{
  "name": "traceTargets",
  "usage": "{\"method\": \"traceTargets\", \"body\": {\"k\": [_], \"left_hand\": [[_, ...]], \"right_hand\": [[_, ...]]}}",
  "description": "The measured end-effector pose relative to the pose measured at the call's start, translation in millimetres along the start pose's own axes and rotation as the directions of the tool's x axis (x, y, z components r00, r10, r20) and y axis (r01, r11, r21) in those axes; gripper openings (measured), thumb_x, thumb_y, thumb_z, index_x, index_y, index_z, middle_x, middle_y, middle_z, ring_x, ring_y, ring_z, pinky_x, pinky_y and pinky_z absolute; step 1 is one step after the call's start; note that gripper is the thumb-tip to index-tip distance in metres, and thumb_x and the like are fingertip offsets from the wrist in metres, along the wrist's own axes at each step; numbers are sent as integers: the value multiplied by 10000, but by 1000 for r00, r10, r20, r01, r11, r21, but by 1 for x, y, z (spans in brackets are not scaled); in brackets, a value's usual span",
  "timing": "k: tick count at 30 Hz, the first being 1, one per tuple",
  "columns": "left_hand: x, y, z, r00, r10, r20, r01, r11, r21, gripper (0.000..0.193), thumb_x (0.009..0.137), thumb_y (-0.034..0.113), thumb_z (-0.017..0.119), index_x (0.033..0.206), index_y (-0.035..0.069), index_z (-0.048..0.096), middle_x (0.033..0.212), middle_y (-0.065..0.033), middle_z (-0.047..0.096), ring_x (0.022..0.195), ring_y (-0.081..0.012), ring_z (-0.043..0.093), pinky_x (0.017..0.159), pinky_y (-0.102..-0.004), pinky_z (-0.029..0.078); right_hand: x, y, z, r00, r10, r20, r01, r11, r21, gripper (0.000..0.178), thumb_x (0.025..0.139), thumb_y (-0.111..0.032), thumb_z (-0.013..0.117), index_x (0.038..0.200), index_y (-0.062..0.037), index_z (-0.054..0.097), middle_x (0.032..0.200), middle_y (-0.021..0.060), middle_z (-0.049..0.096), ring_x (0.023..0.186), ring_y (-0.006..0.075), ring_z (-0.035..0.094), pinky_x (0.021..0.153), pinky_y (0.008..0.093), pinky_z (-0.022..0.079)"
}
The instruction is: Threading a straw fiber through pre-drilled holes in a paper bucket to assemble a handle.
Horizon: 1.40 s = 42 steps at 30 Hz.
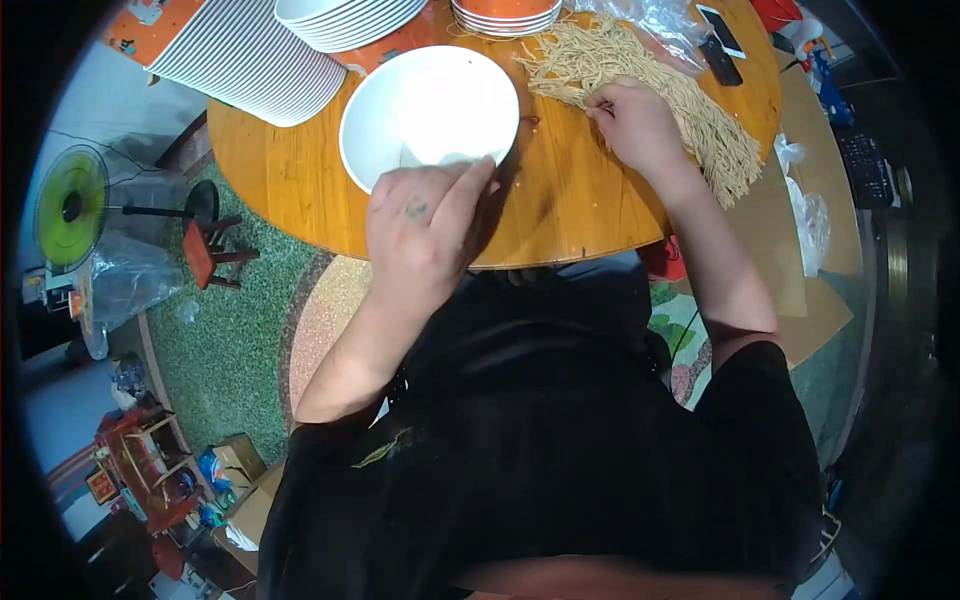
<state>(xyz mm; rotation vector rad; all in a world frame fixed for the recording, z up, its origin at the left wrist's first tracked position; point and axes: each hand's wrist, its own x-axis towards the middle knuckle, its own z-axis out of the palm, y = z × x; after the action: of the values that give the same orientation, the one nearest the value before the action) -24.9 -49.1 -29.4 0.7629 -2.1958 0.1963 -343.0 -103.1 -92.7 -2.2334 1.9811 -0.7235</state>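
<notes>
A large white paper bowl (425, 105) stands at the near side of the round wooden table. My left hand (415, 225) is closed on its near rim, with fingers reaching over the edge at the right. The inside of the bowl shows bare white, though its nearest part is hidden by my hand. To the right lies a long heap of tan noodles (715, 130). My right hand (640, 125) pinches at the left edge of this heap; how many strands sit between the fingertips is too small to tell.
Nested bowls (255, 65) lean in a tall stack at the far left of the table (290, 190). Another white stack (350, 22) and some orange bowls (508, 14) stand behind. Clear plastic bags (655, 25), a phone (720, 30) and a black object (720, 62) lie far right.
</notes>
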Motion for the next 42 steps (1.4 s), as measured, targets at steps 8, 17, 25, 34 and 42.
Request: {"method": "traceTargets", "body": {"k": [8,17,25,34,42], "left_hand": [[-29,5,-11,991,-118,-61,120,992,30,408,814,102,896,1193,67,749,1217,-113,708,1208,-347,671,1046,-486,460],[-27,0,-12,994,-105,22,102,990,96,380,851,15,811,1217,95,747,1183,-56,738,1202,-280,703,1092,-458,452],[-22,20,-9,987,-29,-160,27,1000,-15,400,775,-3,852,1157,67,755,1113,-86,735,1039,-309,707,885,-416,516],[-39,69,33,624,-535,569,707,77,-703,259,1015,30,751,1254,-45,683,967,-2,700,821,-44,629,730,-229,540],[-9,64,39,463,-432,774,576,-518,-633,213,1096,129,675,1237,-31,676,955,-33,726,787,-87,665,708,-245,548]], "right_hand": [[-9,-11,4,978,59,-202,-41,995,90,120,921,-219,783,941,-101,787,1002,102,729,1022,343,700,910,463,572],[4,-1,17,988,-70,-140,71,997,7,133,914,-177,827,961,-69,765,954,85,700,922,294,700,826,396,574],[-22,-23,1,978,12,-208,59,942,332,107,921,-153,782,912,-51,750,912,92,682,844,290,683,789,414,557],[-62,-66,-23,910,-61,-409,265,846,463,89,881,-49,810,891,-34,723,946,81,747,882,236,703,820,364,553],[-92,-90,-27,859,-230,-457,433,804,408,168,808,-11,860,916,-44,734,937,85,737,923,280,700,816,383,553]]}}
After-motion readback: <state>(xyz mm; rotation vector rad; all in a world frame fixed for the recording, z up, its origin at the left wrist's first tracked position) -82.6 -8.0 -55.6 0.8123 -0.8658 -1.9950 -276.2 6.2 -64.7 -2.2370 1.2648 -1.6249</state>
